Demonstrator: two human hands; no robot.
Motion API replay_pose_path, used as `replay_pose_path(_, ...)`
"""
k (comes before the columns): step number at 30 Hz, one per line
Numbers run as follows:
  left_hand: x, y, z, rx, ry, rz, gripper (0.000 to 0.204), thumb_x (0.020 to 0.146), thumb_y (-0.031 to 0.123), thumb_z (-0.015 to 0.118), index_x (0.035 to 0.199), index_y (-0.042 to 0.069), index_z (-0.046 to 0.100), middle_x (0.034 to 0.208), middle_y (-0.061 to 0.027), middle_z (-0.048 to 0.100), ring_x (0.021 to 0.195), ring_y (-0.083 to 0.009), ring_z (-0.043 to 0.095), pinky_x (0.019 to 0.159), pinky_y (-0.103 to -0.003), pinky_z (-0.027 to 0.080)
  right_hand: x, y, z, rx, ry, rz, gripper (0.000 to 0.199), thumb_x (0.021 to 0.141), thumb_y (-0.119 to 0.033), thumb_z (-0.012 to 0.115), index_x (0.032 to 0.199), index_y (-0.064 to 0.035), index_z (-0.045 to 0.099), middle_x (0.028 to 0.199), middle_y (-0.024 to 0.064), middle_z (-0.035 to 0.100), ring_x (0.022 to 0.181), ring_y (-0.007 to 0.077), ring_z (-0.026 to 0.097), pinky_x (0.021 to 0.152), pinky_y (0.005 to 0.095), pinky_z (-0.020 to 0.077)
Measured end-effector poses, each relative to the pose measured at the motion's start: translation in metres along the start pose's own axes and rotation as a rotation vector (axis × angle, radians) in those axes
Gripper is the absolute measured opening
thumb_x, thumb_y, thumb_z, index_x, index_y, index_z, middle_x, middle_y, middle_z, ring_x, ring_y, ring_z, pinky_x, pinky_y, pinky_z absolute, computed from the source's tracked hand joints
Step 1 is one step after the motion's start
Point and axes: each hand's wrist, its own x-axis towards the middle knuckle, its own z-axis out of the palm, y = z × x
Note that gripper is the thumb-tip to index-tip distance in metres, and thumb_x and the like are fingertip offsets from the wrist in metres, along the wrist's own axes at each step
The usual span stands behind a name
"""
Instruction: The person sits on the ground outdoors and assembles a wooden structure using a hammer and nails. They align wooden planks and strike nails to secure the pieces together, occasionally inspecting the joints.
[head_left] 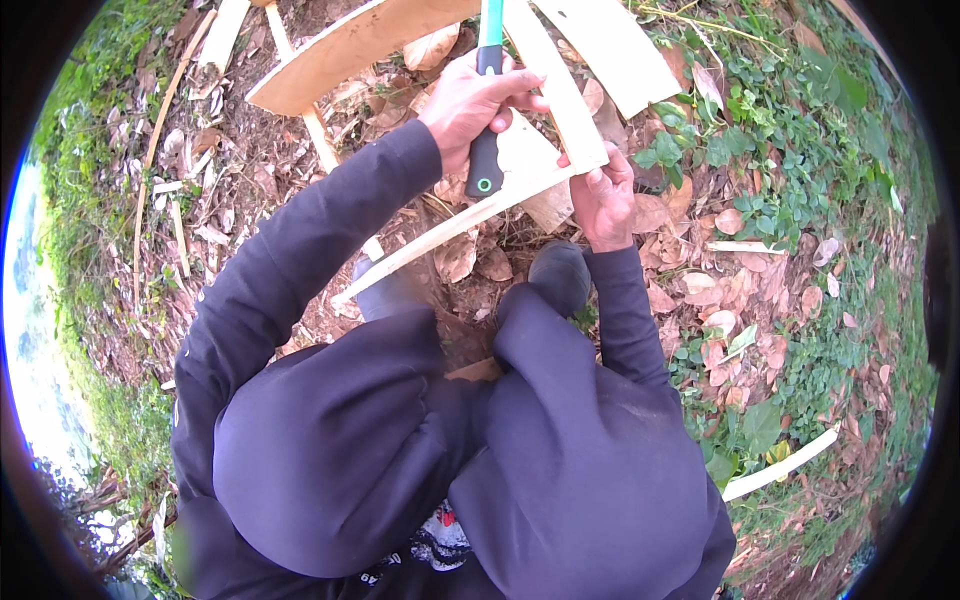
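Note:
My left hand (465,105) is closed round the black grip of a green-and-black-handled tool (484,165). The tool's head lies beyond the top edge, so its kind does not show. My right hand (606,200) grips the corner where two pale wood pieces seem to meet. One is a long thin strip (450,228) slanting down to the left, above my boots. The other is a straight slat (558,85) running up past the tool; whether the two are joined cannot be made out.
A broad curved wood slab (350,55) lies at the top left, propped over a thin stick (320,135). Another flat board (615,50) is at the top right. My boots (560,278) stand on dry leaves. Green creepers (770,130) cover the right side.

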Motion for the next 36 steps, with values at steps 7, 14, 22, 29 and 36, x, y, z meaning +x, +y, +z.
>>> replay_pose_path(7,-0.044,0.021,-0.016,0.176,-0.019,-0.085,0.03,0.088,0.028,0.075,0.082,0.007,0.055,0.067,0.0008,0.056,0.043,-0.0008,0.042,0.039,-0.017,0.033,0.003,-0.006,-0.003,-0.006,-0.069,0.012,0.033,0.089,-0.022,0.07,0.112,0.0014,0.063,0.106,0.0139,0.067,0.103,0.0249,0.063,0.1,0.0394,0.0431)
replay_pose_path(14,-0.112,0.018,-0.05,0.551,0.017,-0.095,0.019,0.098,0.02,0.061,0.092,0.003,0.054,0.062,0.0033,0.05,0.044,-0.0029,0.042,0.04,-0.02,0.033,0.006,-0.011,-0.009,-0.071,-0.062,0.078,0.038,0.089,-0.029,0.07,0.109,0.0029,0.062,0.106,0.0141,0.066,0.101,0.0249,0.064,0.098,0.0389,0.045)
replay_pose_path(22,-0.134,0.034,-0.06,1.111,-0.049,0.119,0.035,0.093,0.033,0.067,0.087,-0.001,0.061,0.057,-0.0075,0.048,0.049,-0.0189,0.049,0.052,-0.034,0.039,0.006,-0.04,-0.019,-0.306,-0.123,0.271,0.031,0.09,-0.009,0.069,0.118,0.0021,0.062,0.108,0.005,0.068,0.1,0.0114,0.063,0.089,0.0274,0.0484)
replay_pose_path(29,-0.158,0.082,-0.042,1.294,-0.057,0.184,0.014,0.093,0.012,0.063,0.093,-0.002,0.059,0.059,-0.0109,0.05,0.05,-0.0254,0.052,0.051,-0.036,0.04,-0.004,-0.034,0.003,-0.205,-0.012,0.21,0.03,0.088,0.0,0.071,0.117,0.0005,0.062,0.11,0.0043,0.067,0.103,0.011,0.062,0.091,0.0284,0.05)
replay_pose_path(36,-0.161,0.125,-0.018,1.525,-0.062,0.197,0.015,0.096,0.013,0.058,0.098,-0.002,0.059,0.06,-0.0102,0.052,0.05,-0.0245,0.053,0.053,-0.036,0.04,-0.003,-0.026,0.011,-0.097,0.027,0.162,0.026,0.087,-0.001,0.073,0.111,0.0011,0.064,0.109,0.0052,0.066,0.104,0.0119,0.062,0.095,0.0281,0.0468)
